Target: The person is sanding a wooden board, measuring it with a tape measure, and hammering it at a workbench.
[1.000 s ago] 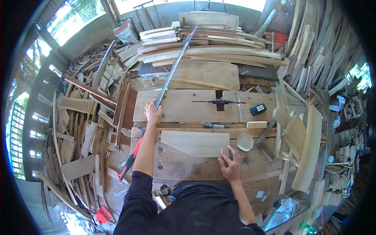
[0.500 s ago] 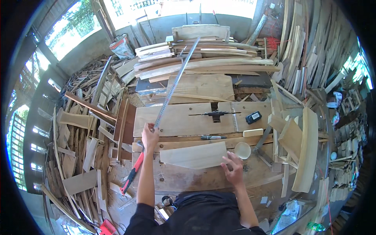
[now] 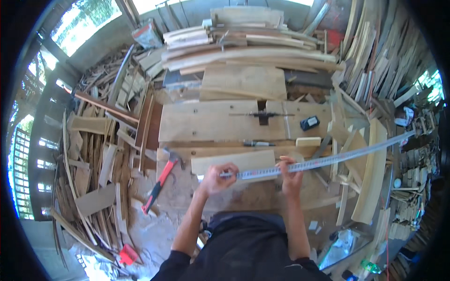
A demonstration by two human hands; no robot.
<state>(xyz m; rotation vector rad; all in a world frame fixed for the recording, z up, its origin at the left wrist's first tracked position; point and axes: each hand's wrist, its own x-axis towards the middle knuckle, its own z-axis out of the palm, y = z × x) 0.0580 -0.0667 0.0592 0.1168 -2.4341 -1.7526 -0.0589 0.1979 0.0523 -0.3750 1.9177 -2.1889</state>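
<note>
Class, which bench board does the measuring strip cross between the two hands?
The small pale board by the left hand; the larger, slotted board beyond lies clear of the measuring strip.

- Long ruler (image 3: 347, 156), centre to right: smooth, shiny metal
- Board (image 3: 253, 158), centre: smooth, matt, pale wood
- Hammer (image 3: 164, 178), left of centre: metal head, rubbery-looking grip
- Shirt (image 3: 239, 260), bottom centre: matt cloth
- Scrap pile (image 3: 91, 159), left: rough wood

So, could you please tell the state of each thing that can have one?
Left hand: gripping the ruler
Right hand: at the ruler, grip unclear
Long ruler: held
Hammer: lying, untouched
Pale board: lying, partly hidden
Black block: lying, untouched
</note>
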